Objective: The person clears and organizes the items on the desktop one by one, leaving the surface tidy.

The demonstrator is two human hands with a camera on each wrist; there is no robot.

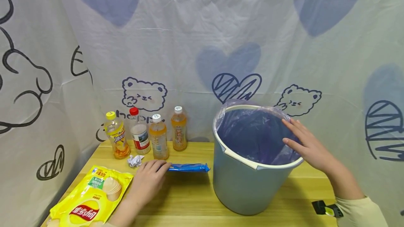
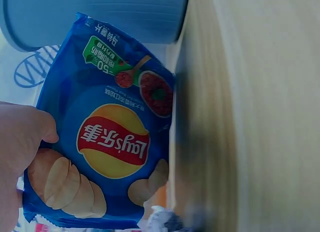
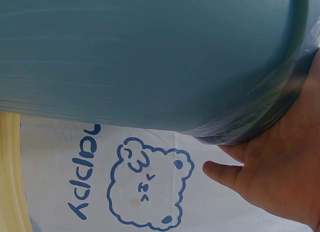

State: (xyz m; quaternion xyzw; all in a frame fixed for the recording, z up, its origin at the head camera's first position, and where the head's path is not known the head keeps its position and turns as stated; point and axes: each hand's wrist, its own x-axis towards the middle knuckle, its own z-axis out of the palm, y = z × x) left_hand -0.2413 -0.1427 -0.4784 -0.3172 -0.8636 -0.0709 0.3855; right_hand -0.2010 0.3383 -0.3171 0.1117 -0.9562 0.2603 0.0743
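Observation:
My left hand (image 1: 150, 178) grips a blue Lay's chip bag (image 1: 190, 167) by one end. In the left wrist view the bag's front (image 2: 112, 142) faces the camera, standing on edge close over the wooden table, with my thumb (image 2: 40, 127) against it. A grey-blue bin (image 1: 241, 188) with a white rim stands just right of the bag. A thin purple plastic liner (image 1: 268, 111) is folded over its rim. My right hand (image 1: 310, 148) rests at the bin's right rim, fingers straight over the liner.
A yellow Lay's bag (image 1: 94, 195) lies left of my left forearm. Behind it are a crumpled paper ball (image 1: 135, 160) and several drink bottles, among them a yellow-capped bottle (image 1: 118, 137) and a red-capped one (image 1: 140, 136). A printed cloth (image 1: 176, 62) hangs behind the table.

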